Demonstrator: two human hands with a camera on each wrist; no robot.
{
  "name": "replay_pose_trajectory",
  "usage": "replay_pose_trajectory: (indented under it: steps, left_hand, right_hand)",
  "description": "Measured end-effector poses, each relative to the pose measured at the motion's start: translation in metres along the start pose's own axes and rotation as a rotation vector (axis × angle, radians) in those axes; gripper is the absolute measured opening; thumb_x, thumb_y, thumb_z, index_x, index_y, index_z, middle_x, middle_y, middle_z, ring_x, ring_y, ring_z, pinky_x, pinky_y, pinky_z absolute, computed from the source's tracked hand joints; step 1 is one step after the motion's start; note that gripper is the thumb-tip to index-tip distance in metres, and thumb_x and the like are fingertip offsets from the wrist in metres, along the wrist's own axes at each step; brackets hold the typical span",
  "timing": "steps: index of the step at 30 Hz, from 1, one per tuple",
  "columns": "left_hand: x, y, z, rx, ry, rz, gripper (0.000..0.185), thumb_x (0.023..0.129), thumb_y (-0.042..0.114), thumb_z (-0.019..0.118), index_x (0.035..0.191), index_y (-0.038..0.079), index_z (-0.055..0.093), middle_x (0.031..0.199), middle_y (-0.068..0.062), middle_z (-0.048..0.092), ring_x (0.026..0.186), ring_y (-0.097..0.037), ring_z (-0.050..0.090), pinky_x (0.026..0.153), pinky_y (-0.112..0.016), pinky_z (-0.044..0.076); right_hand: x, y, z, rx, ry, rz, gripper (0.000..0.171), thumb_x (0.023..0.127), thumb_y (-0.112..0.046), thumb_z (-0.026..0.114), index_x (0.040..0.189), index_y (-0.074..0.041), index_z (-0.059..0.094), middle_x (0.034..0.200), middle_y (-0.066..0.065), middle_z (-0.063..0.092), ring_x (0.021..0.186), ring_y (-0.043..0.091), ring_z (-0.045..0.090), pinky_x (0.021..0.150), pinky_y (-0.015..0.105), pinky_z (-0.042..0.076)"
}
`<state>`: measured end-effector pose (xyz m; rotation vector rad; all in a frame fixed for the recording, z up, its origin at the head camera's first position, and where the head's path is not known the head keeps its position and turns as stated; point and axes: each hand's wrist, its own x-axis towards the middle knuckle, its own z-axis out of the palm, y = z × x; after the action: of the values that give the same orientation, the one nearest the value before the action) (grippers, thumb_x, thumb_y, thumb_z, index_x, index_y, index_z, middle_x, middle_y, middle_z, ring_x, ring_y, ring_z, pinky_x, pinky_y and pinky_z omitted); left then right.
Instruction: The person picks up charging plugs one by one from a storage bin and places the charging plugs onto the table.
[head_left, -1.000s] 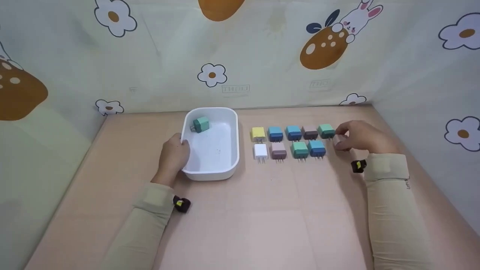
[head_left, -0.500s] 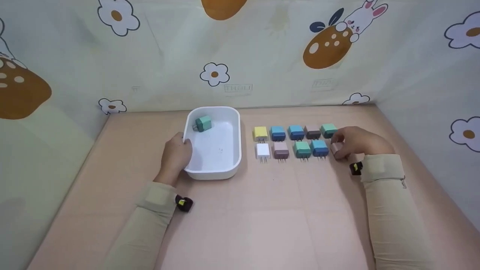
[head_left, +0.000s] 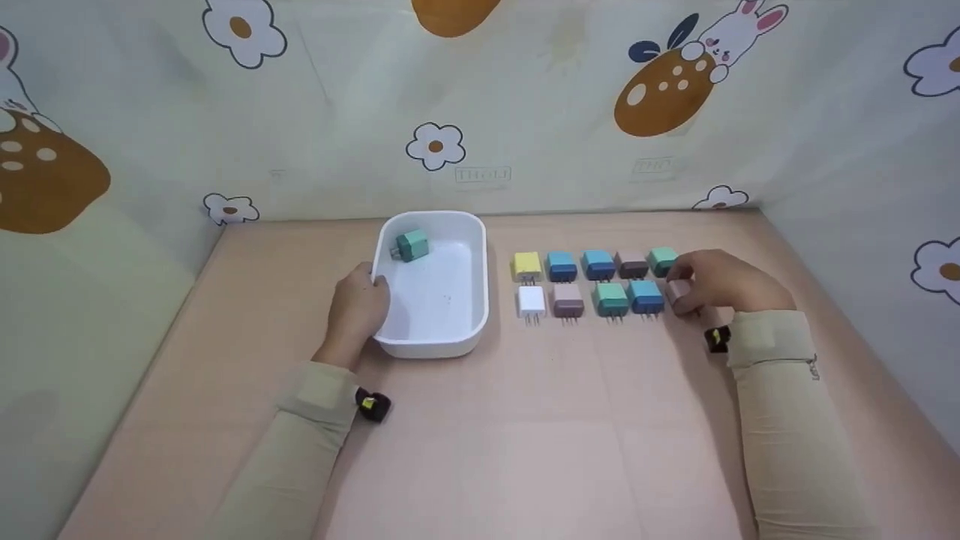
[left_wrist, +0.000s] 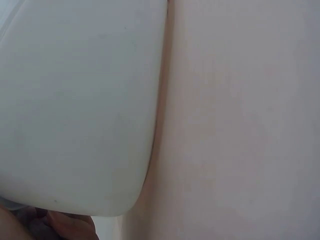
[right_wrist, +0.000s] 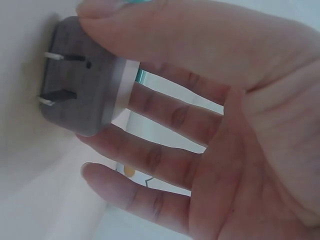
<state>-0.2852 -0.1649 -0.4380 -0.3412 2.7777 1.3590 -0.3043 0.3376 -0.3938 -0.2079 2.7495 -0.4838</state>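
My left hand (head_left: 358,304) grips the left rim of a white plastic basin (head_left: 431,350), which holds one green plug charger (head_left: 412,245) lying on its side. At the right, my right hand (head_left: 724,281) pinches a pink-brown charger (head_left: 678,290) between thumb and fingers, close over the table at the right end of the near row. In the right wrist view, the grey-brown face of this charger (right_wrist: 82,80) shows two metal prongs. A blue charger (head_left: 646,297) sits just left of it, and a green charger (head_left: 662,261) lies just behind.
Two rows of chargers lie right of the basin, prongs toward me. They include a yellow charger (head_left: 526,267), a white charger (head_left: 531,301) and several blue, green and brownish ones. Patterned cloth walls (head_left: 360,90) border the pink table (head_left: 525,465) at the back and sides.
My right hand has brought the pink-brown charger slightly left and nearer, in line with the near row. My left hand keeps its grip on the basin. The head view has shifted slightly.
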Motion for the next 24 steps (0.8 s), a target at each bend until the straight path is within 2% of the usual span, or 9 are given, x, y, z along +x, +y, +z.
replay_pose_trajectory:
  steps: [4,11,24]
  left_hand:
    - [-0.0006,0.0004,-0.0002,-0.001,0.006,0.008,0.046,0.115,0.021,0.040,0.153,-0.002,0.049,0.151,-0.023,0.058,0.139,-0.041,0.057,0.114,-0.055,0.046]
    - [-0.0013,-0.0005,-0.0003,-0.015,0.005,0.008,0.046,0.115,0.022,0.040,0.153,-0.001,0.049,0.151,-0.023,0.058,0.138,-0.041,0.058,0.114,-0.056,0.047]
    - [0.0000,-0.0052,0.0020,-0.012,0.016,0.032,0.045,0.114,0.021,0.040,0.150,-0.004,0.051,0.148,-0.025,0.060,0.134,-0.041,0.061,0.111,-0.056,0.050]
  right_hand:
    - [0.0010,0.0001,0.0003,-0.005,0.026,0.000,0.048,0.084,-0.017,0.087,0.127,-0.002,0.071,0.127,0.018,0.068,0.102,0.033,0.061,0.092,0.057,0.051]
    - [0.0032,-0.0017,0.0007,0.006,0.016,0.028,0.051,0.085,-0.018,0.087,0.130,-0.002,0.070,0.130,0.020,0.067,0.106,0.037,0.060,0.095,0.061,0.050]
    - [0.0035,0.0009,0.0021,-0.008,0.023,0.000,0.055,0.084,-0.020,0.090,0.130,0.003,0.069,0.130,0.024,0.067,0.111,0.040,0.061,0.099,0.067,0.049]
